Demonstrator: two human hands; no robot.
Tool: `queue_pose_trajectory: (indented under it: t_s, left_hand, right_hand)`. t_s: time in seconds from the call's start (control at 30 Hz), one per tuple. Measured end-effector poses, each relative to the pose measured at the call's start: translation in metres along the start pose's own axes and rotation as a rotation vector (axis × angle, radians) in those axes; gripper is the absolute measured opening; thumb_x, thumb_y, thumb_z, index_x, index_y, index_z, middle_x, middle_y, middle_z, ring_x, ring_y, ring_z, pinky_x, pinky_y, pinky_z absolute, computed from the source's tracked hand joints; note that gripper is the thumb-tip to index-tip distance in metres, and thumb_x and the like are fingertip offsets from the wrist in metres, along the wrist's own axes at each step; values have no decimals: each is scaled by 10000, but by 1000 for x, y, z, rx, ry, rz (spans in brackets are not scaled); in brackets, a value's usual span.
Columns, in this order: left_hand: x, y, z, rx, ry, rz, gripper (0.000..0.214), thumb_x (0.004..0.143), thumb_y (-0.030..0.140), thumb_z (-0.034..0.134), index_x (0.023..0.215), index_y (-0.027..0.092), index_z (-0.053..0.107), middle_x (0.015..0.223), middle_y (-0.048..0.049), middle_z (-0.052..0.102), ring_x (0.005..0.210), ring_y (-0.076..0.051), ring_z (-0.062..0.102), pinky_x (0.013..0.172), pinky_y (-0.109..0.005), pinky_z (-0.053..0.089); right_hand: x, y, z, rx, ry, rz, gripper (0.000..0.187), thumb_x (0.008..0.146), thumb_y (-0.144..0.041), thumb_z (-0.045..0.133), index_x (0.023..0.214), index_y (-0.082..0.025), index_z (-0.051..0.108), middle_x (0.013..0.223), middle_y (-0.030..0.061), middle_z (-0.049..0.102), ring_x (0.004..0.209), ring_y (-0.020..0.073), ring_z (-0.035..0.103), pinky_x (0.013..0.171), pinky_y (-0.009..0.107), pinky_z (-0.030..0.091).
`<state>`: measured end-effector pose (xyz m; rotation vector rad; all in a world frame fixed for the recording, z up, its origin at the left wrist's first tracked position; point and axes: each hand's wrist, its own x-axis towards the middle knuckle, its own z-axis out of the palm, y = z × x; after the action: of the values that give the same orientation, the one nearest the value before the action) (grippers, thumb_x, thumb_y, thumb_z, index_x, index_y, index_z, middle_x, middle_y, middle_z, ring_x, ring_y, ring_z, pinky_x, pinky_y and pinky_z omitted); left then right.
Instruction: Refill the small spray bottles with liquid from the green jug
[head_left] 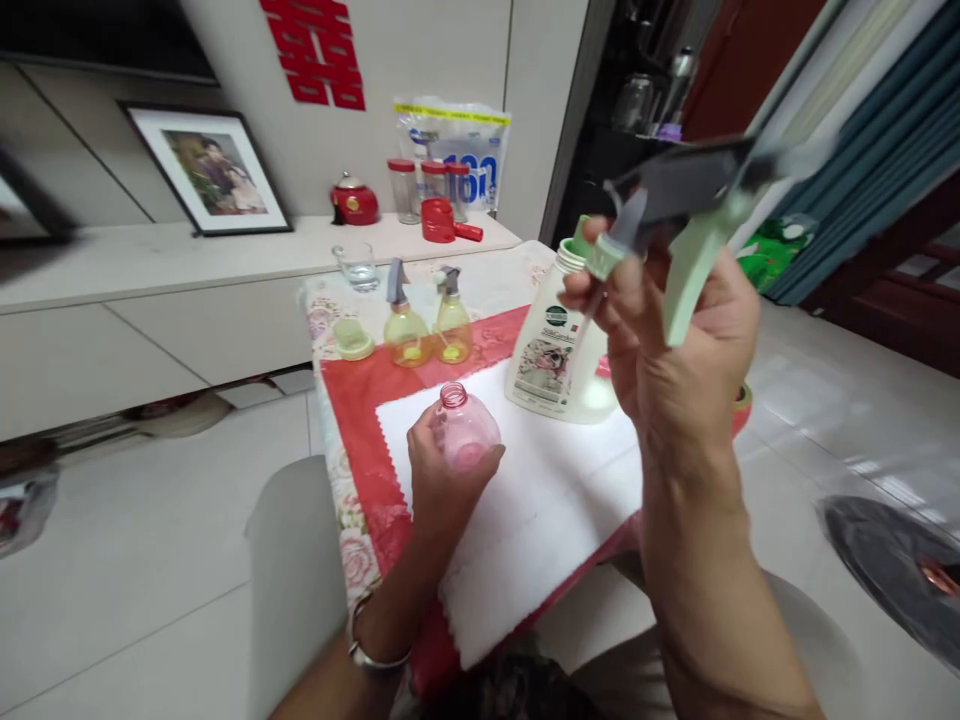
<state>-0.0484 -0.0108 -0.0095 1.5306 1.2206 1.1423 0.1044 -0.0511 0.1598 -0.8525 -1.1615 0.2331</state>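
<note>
Low over the white cloth, my left hand [442, 480] wraps around a round pink bottle [466, 425]; its threaded mouth is uncovered and faces up. Raised at the right, my right hand [667, 320] grips a green and grey spray trigger head [697, 210], partly blurred, with a thin tube pointing down from it. Behind that hand stands a large white detergent jug [551, 335] with a printed label and a green handle. Two small yellow spray bottles [409, 335] with grey heads stand beyond the pink bottle, next to a pale green cap [352, 340].
A glass cup [358, 268] sits at the table's far left corner. On the white cabinet [247, 270] are a framed photo [214, 170], a red pot [354, 200], red-lidded jars [405, 190] and a printed plastic bag [487, 150]. The white cloth [540, 530] covers a red one.
</note>
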Motion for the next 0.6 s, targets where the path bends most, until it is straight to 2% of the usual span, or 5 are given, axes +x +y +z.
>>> queue_pose_trajectory:
  t_s: [0.13, 0.2, 0.33, 0.5, 0.6]
  left_hand:
    - [12, 10, -20, -5, 95, -27, 840, 591, 363, 853, 1318, 229, 454, 1236, -99, 546, 1143, -290, 593, 988, -496, 521]
    - [16, 9, -27, -11, 135, -15, 848, 588, 366, 852, 1318, 221, 446, 1258, -106, 539, 1132, -282, 600, 976, -481, 532]
    - [18, 3, -30, -40, 215, -38, 860, 581, 359, 847, 1319, 201, 434, 1266, -116, 537, 1128, -281, 607, 963, -466, 544]
    - [14, -3, -27, -26, 243, 2, 914, 549, 359, 870, 1336, 212, 430, 1264, -106, 532, 1182, -309, 590, 1024, -475, 517]
    - [14, -5, -27, -3, 244, 82, 875, 543, 347, 880, 1302, 210, 467, 1216, -92, 542, 1154, -321, 593, 1022, -485, 517]
  right_hand:
    - [-45, 25, -19, -354, -170, 260, 449, 915, -321, 647, 1343, -224, 549, 1257, 62, 628, 1050, 187, 656, 865, 349, 571]
    - [-74, 48, -24, -685, -266, 286, 483, 923, -291, 594, 1394, -223, 514, 1303, 62, 612, 1138, 193, 621, 938, 353, 542]
    - [-117, 84, -19, -876, -373, 346, 475, 872, -171, 584, 1345, -144, 548, 1234, 124, 637, 1082, 237, 623, 936, 387, 523]
    - [-132, 101, -1, -1048, -538, 378, 374, 871, -101, 560, 1242, -111, 603, 1050, 142, 659, 1015, 263, 584, 907, 419, 499]
    - [-134, 98, 0, -1109, -579, 370, 411, 862, -62, 540, 1265, -132, 583, 1169, 141, 628, 1082, 253, 548, 939, 413, 483]
